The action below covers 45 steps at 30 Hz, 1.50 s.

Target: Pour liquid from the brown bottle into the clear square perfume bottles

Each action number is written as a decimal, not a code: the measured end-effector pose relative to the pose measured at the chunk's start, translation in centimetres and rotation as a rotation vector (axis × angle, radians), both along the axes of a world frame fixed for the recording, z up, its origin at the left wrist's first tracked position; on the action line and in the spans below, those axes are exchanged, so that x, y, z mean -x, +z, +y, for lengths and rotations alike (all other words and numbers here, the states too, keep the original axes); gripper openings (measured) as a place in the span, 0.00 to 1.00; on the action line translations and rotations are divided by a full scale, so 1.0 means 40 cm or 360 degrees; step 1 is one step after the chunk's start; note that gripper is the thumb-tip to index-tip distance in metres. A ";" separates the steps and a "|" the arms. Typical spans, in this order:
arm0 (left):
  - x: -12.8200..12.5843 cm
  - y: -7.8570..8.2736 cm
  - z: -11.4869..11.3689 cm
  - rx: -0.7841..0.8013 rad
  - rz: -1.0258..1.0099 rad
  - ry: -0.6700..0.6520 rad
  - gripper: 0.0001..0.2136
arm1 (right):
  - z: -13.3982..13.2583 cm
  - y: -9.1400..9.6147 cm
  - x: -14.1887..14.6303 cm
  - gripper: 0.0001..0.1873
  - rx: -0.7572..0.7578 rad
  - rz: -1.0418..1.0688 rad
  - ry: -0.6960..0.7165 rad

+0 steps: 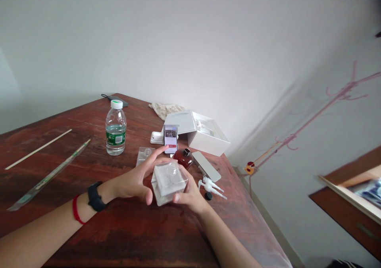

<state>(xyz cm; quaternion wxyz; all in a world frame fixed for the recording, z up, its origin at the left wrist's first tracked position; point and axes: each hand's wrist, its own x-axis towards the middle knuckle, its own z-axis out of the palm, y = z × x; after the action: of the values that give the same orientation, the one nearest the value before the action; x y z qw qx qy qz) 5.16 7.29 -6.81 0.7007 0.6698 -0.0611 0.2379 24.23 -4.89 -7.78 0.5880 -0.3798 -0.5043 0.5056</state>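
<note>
A clear, square-sided container (169, 182) with whitish material inside is tilted above the table in front of me. My right hand (190, 192) grips it from the right, its thumb on the near side. On the left, my left hand (141, 178) is spread, thumb and fingers apart around the container's side; a gap shows between the thumb and the wall. Just behind stands a dark red-brown bottle (183, 158) with an open black neck. Right of the container lie white pump heads (210, 185) and a black cap (208, 196). A clear flat piece (145, 153) lies behind my left hand.
A water bottle (116, 131) stands on the wooden table (89, 164). Left of it lie a bare stick (38, 149) and wrapped chopsticks (56, 172). Farther back are a lit phone (170, 139), a white box (208, 141), a cloth (165, 110) and a grey case (206, 166).
</note>
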 end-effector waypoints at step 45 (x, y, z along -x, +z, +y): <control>-0.005 0.034 -0.094 0.0081 -0.0046 0.0516 0.56 | -0.009 -0.032 0.104 0.65 -0.0207 0.0129 -0.0163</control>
<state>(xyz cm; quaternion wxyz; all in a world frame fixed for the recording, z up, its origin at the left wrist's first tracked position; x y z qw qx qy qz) 5.37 3.52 -5.44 0.6690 0.6494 0.0437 0.3590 20.05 -5.24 -9.05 0.6564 -0.3453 -0.4919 0.4560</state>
